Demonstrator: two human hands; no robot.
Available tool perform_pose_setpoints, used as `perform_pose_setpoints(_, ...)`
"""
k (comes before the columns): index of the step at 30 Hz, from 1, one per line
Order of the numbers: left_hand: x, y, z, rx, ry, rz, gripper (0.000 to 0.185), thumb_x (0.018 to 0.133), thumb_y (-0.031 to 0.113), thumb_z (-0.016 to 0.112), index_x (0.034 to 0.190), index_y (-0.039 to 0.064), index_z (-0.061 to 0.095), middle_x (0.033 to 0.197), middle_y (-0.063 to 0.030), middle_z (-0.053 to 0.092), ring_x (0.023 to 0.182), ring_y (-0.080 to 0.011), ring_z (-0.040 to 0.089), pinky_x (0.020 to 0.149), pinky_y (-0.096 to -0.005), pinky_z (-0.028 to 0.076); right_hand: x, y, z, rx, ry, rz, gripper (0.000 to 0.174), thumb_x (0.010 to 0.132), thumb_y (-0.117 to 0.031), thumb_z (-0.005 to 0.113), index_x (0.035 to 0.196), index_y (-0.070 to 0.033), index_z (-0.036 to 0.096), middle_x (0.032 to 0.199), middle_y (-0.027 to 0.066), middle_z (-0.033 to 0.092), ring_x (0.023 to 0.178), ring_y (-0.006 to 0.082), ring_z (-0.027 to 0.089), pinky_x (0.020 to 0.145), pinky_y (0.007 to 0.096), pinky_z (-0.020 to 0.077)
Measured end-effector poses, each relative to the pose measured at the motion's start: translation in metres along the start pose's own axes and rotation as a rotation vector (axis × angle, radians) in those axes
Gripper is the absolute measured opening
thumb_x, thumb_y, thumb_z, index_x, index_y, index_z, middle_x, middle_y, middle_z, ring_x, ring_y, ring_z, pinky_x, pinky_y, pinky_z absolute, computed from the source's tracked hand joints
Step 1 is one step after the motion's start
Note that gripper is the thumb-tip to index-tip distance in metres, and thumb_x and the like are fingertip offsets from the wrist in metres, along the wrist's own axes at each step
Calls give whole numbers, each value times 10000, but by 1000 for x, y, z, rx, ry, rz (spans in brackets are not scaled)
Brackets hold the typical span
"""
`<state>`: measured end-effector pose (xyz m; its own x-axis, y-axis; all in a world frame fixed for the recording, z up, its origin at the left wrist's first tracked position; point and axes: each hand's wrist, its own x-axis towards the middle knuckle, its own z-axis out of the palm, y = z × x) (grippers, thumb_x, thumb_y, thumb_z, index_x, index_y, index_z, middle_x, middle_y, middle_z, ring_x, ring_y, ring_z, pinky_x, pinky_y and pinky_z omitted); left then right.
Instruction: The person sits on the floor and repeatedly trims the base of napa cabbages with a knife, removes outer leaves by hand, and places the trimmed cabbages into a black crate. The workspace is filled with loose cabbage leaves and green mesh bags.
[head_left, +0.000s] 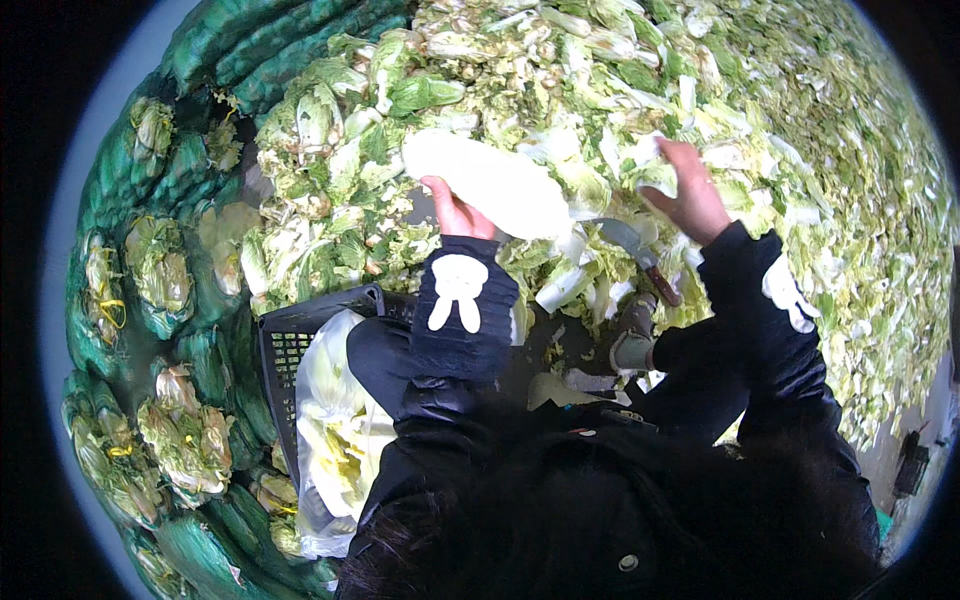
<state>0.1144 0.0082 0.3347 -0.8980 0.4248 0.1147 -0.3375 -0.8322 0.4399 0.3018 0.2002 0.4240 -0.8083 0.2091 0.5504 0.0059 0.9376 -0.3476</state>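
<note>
My left hand (457, 214) grips a trimmed napa cabbage (487, 184), with the thumb on its near side. The head is so brightly lit that its surface looks almost pure white. To the right, my right hand (688, 191) is apart from the cabbage, its thumb and forefinger spread. Pale leaf pieces show behind those fingertips, and I see nothing clearly held there. Below this hand a knife (624, 237) with a brown handle rests on loose cabbage leaves (581, 262).
A black plastic crate (281, 360) stands left of my legs, lined with a clear bag (330, 375) holding pale cabbage. Green mesh sacks (202, 375) stuffed with cabbages line the left side. A broad heap of discarded leaves (847, 187) spreads ahead and right. My shoe (630, 349) is among them.
</note>
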Motion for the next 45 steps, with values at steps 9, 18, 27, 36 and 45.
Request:
perform_pose_setpoints(9, -29, -28, 39, 38, -57, -75, 824, 726, 671, 397, 1297, 84, 310, 1268, -69, 414, 1167, -243, 388, 987, -377, 308, 47, -87, 63, 13, 43, -311, 230, 682, -198, 613, 836, -46, 536, 767, 109, 506, 786, 268, 508, 678, 359, 424)
perform_pose_setpoints(18, -60, -20, 10, -71, -132, -394, 630, 813, 386, 561, 1273, 29, 322, 1196, -137, 479, 1082, -267, 485, 920, -400, 406, 62, -42, 22, -73, -23, 102, 228, 749, -106, 572, 965, -64, 512, 932, 124, 556, 860, 298, 546, 702, 394, 467)
perform_pose_setpoints(27, -95, -5, 48, -81, -353, -700, 780, 669, 432, 669, 1270, 55, 345, 1185, -113, 477, 1071, -247, 479, 909, -387, 405, 36, -41, 31, 547, -298, -196, 170, 855, -158, 527, 966, -30, 549, 894, 95, 534, 813, 183, 518, 700, 282, 420)
perform_pose_setpoints(36, -79, -2, 32, 144, -501, -788, 803, 676, 346, 668, 1288, -4, 282, 1185, -146, 476, 1063, -239, 502, 890, -349, 426, 42, -19, 8, 215, -249, 409, 212, 882, -223, 489, 892, -21, 553, 739, 79, 545, 686, 171, 514, 640, 267, 412)
perform_pose_setpoints(45, -83, -1, 50, 227, -523, -804, 806, 657, 360, 644, 1284, -2, 287, 1169, -137, 473, 1065, -229, 490, 900, -343, 406, 55, -41, 19, 227, -330, -434, 272, 850, -292, 493, 859, -37, 586, 809, 99, 553, 805, 242, 532, 712, 334, 432)
